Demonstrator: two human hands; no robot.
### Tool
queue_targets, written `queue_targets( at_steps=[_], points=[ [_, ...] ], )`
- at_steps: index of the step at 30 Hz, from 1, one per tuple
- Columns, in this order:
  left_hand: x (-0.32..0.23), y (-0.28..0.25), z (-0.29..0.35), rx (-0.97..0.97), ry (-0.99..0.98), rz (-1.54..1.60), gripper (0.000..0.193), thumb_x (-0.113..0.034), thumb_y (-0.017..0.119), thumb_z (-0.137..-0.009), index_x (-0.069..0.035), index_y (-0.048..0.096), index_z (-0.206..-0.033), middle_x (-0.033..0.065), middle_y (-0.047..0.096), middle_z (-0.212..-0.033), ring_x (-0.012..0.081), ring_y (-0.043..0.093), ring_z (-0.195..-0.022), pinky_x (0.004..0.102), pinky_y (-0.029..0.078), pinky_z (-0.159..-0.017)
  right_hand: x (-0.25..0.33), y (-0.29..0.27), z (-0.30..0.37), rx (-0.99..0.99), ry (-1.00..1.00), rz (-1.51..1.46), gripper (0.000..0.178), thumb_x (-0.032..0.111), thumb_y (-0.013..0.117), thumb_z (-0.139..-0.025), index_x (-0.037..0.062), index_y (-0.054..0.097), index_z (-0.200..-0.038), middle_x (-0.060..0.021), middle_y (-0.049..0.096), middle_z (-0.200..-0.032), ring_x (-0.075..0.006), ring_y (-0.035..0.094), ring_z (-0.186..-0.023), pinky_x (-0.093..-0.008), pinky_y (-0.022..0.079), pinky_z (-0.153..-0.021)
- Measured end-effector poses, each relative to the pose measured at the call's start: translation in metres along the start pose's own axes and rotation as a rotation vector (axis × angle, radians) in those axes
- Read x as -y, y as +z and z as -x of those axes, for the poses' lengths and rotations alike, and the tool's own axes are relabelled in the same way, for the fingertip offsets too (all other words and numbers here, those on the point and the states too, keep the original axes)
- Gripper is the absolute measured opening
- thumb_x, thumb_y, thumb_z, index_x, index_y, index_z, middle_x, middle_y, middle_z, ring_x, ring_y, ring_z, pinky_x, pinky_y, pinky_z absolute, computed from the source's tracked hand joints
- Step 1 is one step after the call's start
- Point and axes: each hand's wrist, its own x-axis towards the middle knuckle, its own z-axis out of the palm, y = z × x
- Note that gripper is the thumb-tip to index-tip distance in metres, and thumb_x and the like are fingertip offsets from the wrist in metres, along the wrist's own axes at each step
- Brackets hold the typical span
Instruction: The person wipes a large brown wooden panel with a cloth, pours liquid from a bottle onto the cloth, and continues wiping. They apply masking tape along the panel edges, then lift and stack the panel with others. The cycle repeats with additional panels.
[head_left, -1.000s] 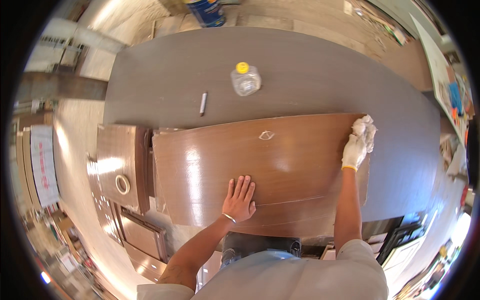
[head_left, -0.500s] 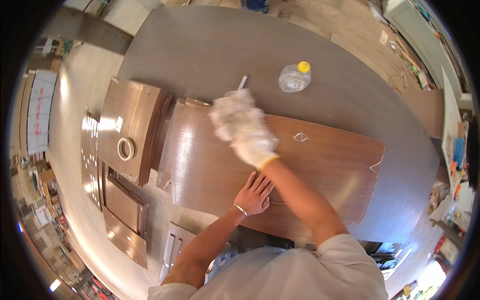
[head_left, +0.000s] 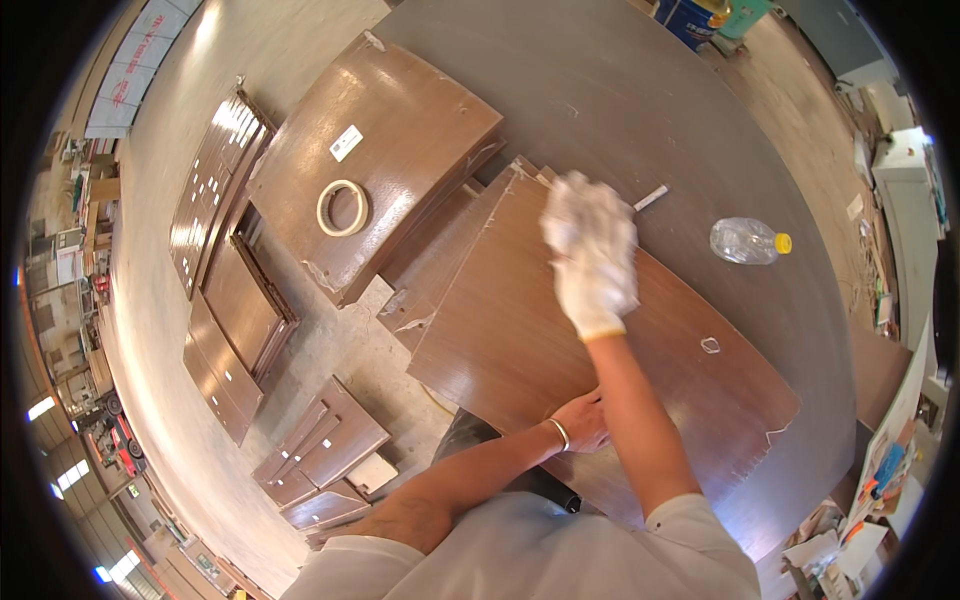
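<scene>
Since half a second ago: right hand [head_left: 592,262], in a white glove and bunching a white cloth [head_left: 585,205], reaching further out toward the far left end of the long curved brown wooden panel [head_left: 600,340]; head turned left too, with more of the concrete floor [head_left: 180,330] now in view. Left hand [head_left: 583,420] unchanged, bare with a thin bracelet at the wrist, pressed on the near edge of the panel, partly hidden under the right forearm (finger spread not readable). Gloved fingers closed around the cloth, cloth against the glossy face.

Panel lying flat on the large grey table [head_left: 640,90], long axis running from far left to near right, narrow far-left end overhanging the table's left edge, chipped near-right end pointing toward the table's right rim.

Beyond the cloth, a small white stick-like thing [head_left: 650,198]; to its right, a clear plastic bottle with a yellow cap [head_left: 745,241] lying on its side. Left of the panel, a roll of pale tape [head_left: 342,207] on another brown curved panel [head_left: 380,150]. More brown panels stacked on the floor [head_left: 225,280].
</scene>
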Motion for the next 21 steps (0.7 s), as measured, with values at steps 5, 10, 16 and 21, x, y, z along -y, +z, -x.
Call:
queue_targets(
  at_steps=[5, 10, 16, 21],
  points=[
    [0.004, 0.022, -0.001, -0.218, -0.057, 0.308, 0.051, -0.030, 0.059, -0.096, -0.008, 0.060, -0.143, 0.0147, 0.047, -0.163, 0.0327, 0.043, -0.150, 0.0556, 0.030, -0.125, 0.101, 0.040, -0.060, 0.209, -0.294, -0.050, 0.049, 0.032, 0.071, -0.088, 0.0028, 0.070, -0.127, -0.0096, 0.063, -0.143, -0.0358, 0.047, -0.141, -0.0510, 0.030, -0.123],
    [0.006, 0.011, -0.008, -0.459, 0.062, -0.233, 0.052, -0.028, 0.067, -0.092, -0.003, 0.064, -0.138, 0.0153, 0.044, -0.166, 0.0303, 0.031, -0.158, 0.0504, 0.021, -0.131, 0.148, -0.021, 0.005, 0.679, -0.770, 0.058, 0.068, 0.038, 0.064, -0.092, 0.0070, 0.054, -0.152, -0.0103, 0.055, -0.157, -0.0302, 0.044, -0.149, -0.0544, 0.019, -0.131],
    [0.009, 0.017, -0.005, -0.358, 0.128, -0.039, 0.049, -0.024, 0.068, -0.089, -0.005, 0.066, -0.134, 0.0178, 0.051, -0.159, 0.0319, 0.040, -0.152, 0.0518, 0.024, -0.129, 0.066, 0.010, -0.035, 0.155, -0.047, 0.155, 0.061, 0.029, 0.055, -0.103, 0.0069, 0.044, -0.159, -0.0180, 0.047, -0.161, -0.0321, 0.050, -0.140, -0.0453, 0.035, -0.124],
    [0.012, 0.032, -0.008, -0.577, 0.042, -0.054, 0.046, -0.027, 0.058, -0.097, -0.004, 0.065, -0.136, 0.0150, 0.048, -0.162, 0.0306, 0.035, -0.155, 0.0518, 0.021, -0.131, 0.090, 0.052, 0.057, 0.635, -0.298, -0.063, 0.035, 0.016, 0.060, -0.101, 0.0005, 0.058, -0.132, -0.0140, 0.069, -0.116, -0.0307, 0.063, -0.113, -0.0462, 0.050, -0.104]
  ],
)
